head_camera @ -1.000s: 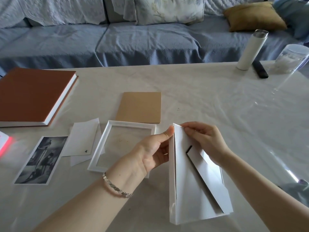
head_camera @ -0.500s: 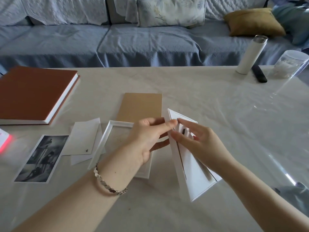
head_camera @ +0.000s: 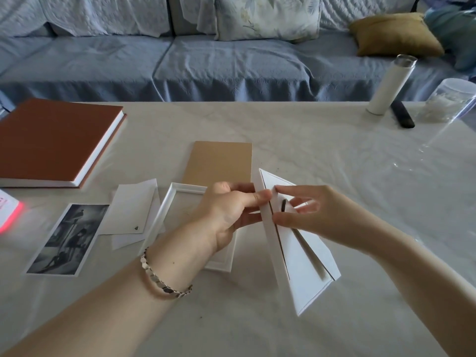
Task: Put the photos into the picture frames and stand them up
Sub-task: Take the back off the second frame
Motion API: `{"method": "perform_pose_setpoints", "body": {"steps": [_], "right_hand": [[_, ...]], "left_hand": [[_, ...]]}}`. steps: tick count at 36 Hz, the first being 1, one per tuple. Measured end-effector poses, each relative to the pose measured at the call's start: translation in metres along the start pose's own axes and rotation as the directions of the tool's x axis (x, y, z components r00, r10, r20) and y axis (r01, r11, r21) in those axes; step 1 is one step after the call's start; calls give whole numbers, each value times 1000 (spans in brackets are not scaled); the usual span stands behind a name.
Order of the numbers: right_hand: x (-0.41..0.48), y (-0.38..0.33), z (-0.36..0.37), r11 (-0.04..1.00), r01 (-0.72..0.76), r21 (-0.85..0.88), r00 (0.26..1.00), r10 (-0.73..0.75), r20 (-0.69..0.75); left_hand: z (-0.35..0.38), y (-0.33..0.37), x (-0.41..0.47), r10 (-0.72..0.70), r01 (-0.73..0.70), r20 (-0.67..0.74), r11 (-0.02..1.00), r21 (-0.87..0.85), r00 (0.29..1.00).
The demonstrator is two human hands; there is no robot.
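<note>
Since one second ago, the white frame (head_camera: 306, 269) has tilted over: before it stood almost upright on its lower edge, now it leans with its back side toward the right, the top corner pointing away. Both hands hold it. The left hand (head_camera: 229, 212) is closed on the frame's long left edge, thumb on the near side and fingers behind. The right hand (head_camera: 311, 215) is half open, its fingertips (head_camera: 279, 188) touching the back panel near the edge, beside a dark slot; the stand flap on the back is a little open. I cannot tell if a photo is inside this frame.

On the counter (head_camera: 334, 161) a second frame (head_camera: 164, 212) lies flat behind the left hand, with nothing visible in it. A brown board (head_camera: 219, 161) lies just behind it. To the left are white cards (head_camera: 131, 210), overlapping, and a black-and-white photo (head_camera: 68, 239) lying flat near them. An album (head_camera: 51, 140) is at far left. At the far right corner stand a white bottle (head_camera: 389, 88) and a clear jar (head_camera: 448, 101) holding something pale, too blurred to name.
</note>
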State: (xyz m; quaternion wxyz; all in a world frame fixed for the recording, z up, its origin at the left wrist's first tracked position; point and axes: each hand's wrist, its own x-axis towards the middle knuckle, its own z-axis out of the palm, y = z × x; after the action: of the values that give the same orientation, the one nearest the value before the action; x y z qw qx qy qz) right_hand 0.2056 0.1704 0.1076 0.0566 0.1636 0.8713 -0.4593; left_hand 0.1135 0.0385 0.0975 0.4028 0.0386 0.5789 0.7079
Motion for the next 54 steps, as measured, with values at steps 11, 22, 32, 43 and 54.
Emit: {"method": "perform_pose_setpoints", "body": {"steps": [11, 22, 32, 43, 54], "right_hand": [[4, 4, -1, 996, -65, 55, 997, 62, 53], [6, 1, -8, 989, -123, 86, 986, 112, 121], [7, -3, -7, 981, -143, 134, 983, 125, 133], [9, -5, -7, 971, -165, 172, 979, 141, 146], [9, -13, 2, 988, -155, -5, 986, 155, 66]], "left_hand": [[5, -6, -1, -38, 38, -4, 999, -19, 999], [6, -5, 0, -45, 45, 13, 999, -12, 999], [7, -3, 3, -37, 37, -5, 999, 13, 999], [4, 0, 5, -36, 36, -4, 999, 34, 999], [7, -2, 6, -50, 51, -26, 998, 46, 998]]}}
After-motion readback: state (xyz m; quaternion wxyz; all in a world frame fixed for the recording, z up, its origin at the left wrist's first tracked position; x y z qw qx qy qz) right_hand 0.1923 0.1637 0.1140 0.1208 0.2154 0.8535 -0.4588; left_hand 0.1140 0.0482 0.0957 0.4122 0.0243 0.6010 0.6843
